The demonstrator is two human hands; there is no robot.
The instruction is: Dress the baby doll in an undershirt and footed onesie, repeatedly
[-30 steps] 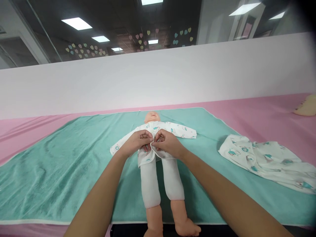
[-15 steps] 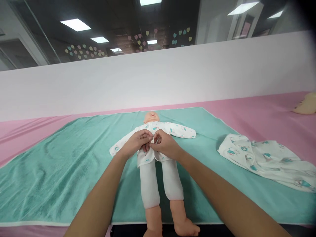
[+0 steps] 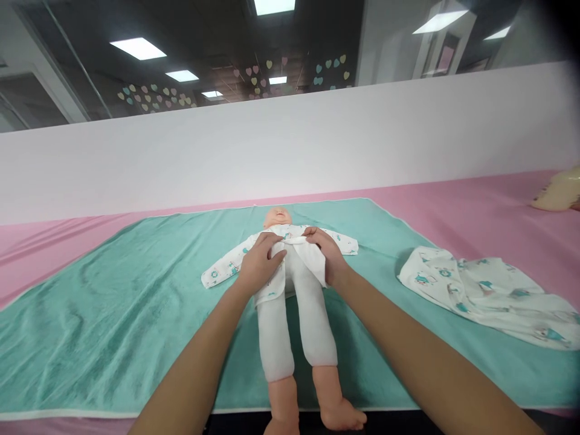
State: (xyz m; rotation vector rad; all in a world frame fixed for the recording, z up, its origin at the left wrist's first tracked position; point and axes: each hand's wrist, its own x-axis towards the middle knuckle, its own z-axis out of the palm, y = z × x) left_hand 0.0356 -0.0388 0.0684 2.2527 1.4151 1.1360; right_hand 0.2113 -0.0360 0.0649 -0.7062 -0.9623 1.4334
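A baby doll [image 3: 277, 214] lies on its back with its legs toward me, dressed in a white printed baby shirt [image 3: 224, 266] with the sleeves spread out. My right hand [image 3: 328, 257] grips one front panel of the shirt and holds it folded back, so its plain white inside shows. Across from it, my left hand [image 3: 261, 263] rests on the other front panel, thumb apart from the fingers. Between the panels the doll's white cloth belly and legs [image 3: 274, 338] are exposed below the chest. Under my fingers the shirt's fastening is hidden.
Beneath the doll is a green towel [image 3: 113, 314] spread over a pink surface [image 3: 453, 202]. A crumpled white printed garment [image 3: 480, 290] lies to the right. A cream-coloured object [image 3: 558, 192] sits at the far right edge. Behind stands a low white wall [image 3: 272, 151].
My hands have moved apart from their pinch at the shirt's middle. The right hand has drawn its panel up and to the right, uncovering the doll's belly.
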